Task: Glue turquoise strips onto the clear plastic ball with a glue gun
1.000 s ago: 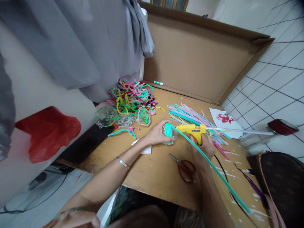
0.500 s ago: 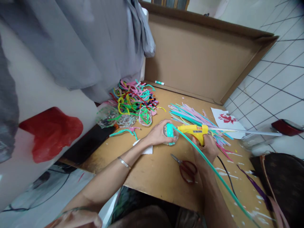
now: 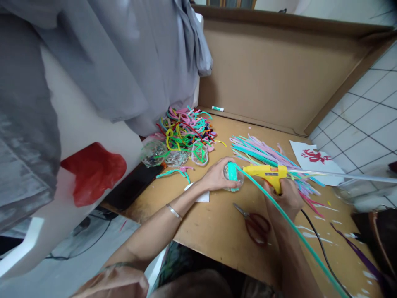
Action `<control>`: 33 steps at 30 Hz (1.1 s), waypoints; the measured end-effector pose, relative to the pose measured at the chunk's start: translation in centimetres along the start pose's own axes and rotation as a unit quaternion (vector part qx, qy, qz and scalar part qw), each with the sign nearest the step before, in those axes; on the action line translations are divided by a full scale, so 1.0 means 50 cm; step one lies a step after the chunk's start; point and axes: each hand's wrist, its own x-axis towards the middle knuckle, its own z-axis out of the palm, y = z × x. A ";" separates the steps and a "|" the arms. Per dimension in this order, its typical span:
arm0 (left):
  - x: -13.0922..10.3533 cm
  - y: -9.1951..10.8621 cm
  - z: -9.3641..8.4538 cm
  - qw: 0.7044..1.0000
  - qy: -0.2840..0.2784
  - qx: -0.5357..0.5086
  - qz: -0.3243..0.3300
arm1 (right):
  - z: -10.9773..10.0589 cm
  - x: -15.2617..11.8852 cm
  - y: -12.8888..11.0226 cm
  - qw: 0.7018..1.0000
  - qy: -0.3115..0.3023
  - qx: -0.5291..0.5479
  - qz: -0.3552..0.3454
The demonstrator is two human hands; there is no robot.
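Note:
My left hand [image 3: 218, 174] is closed around a small clear round container [image 3: 238, 182] with a turquoise band across it. From that band a long turquoise pipe cleaner [image 3: 279, 211] runs down to the right, over my right forearm. In my right hand [image 3: 287, 198] is a yellow hot glue gun [image 3: 266, 171], gripped by its handle, with a long clear glue stick [image 3: 335, 174] sticking out of its back. The nozzle points left, close to the band; whether it touches cannot be made out. Red-handled scissors [image 3: 256, 225] lie below, between my forearms.
A tangle of coloured pipe cleaners [image 3: 189, 128] and a bundle of straight ones [image 3: 263, 151] lie farther back. A cardboard wall [image 3: 263, 74] stands behind. At right are a paper with a red design [image 3: 314, 156], a black cord [image 3: 319, 240] and a dark bag [image 3: 369, 227].
The view has turned slightly, so everything sits farther right in the picture. Both hands keep their holds, and the glue gun's nozzle stays close to the turquoise band.

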 end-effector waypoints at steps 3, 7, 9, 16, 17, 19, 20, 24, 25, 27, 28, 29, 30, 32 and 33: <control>-0.001 0.004 -0.001 1.000 -0.003 -0.004 -0.002 | 0.000 0.000 -0.003 1.000 -0.012 0.011 0.017; -0.002 0.009 -0.003 1.000 -0.008 -0.007 -0.015 | -0.003 -0.002 -0.009 0.998 -0.025 0.023 0.046; -0.002 0.010 -0.004 1.000 -0.007 -0.004 -0.015 | -0.003 -0.005 -0.010 0.997 -0.033 0.027 0.060; -0.003 0.010 -0.002 1.000 -0.013 -0.018 -0.018 | 0.005 -0.011 0.001 0.999 -0.017 0.023 0.039; -0.003 0.009 -0.002 1.000 -0.014 -0.020 -0.017 | 0.006 -0.010 0.002 0.999 -0.014 0.017 0.034; -0.003 0.006 -0.001 1.000 -0.014 -0.022 -0.015 | 0.006 -0.009 0.003 0.999 -0.010 0.003 0.034; -0.003 0.005 -0.001 1.000 -0.013 -0.022 -0.014 | 0.006 -0.009 0.001 0.999 -0.008 0.000 0.036; -0.002 0.002 -0.001 1.000 -0.013 -0.022 -0.013 | 0.001 -0.010 -0.007 0.998 -0.016 0.015 0.056; -0.001 0.002 -0.001 1.000 -0.014 -0.021 -0.014 | 0.000 -0.011 -0.009 0.998 -0.018 0.020 0.060; -0.002 0.003 -0.001 1.000 -0.016 -0.019 -0.016 | -0.001 -0.011 -0.012 0.998 -0.018 0.022 0.062; -0.002 0.003 -0.001 1.000 -0.016 -0.017 -0.017 | -0.001 -0.011 -0.012 0.998 -0.016 0.021 0.061; -0.002 0.003 -0.001 1.000 -0.015 -0.015 -0.016 | -0.001 -0.011 -0.012 0.998 -0.013 0.020 0.059; -0.002 0.003 -0.001 1.000 -0.013 -0.015 -0.015 | 0.000 -0.011 -0.011 0.998 -0.010 0.018 0.059; -0.002 0.002 -0.001 1.000 -0.011 -0.016 -0.010 | 0.002 -0.010 -0.010 0.998 -0.010 0.017 0.060; -0.002 0.002 -0.001 1.000 -0.010 -0.017 -0.009 | 0.002 -0.010 -0.010 0.998 -0.012 0.016 0.063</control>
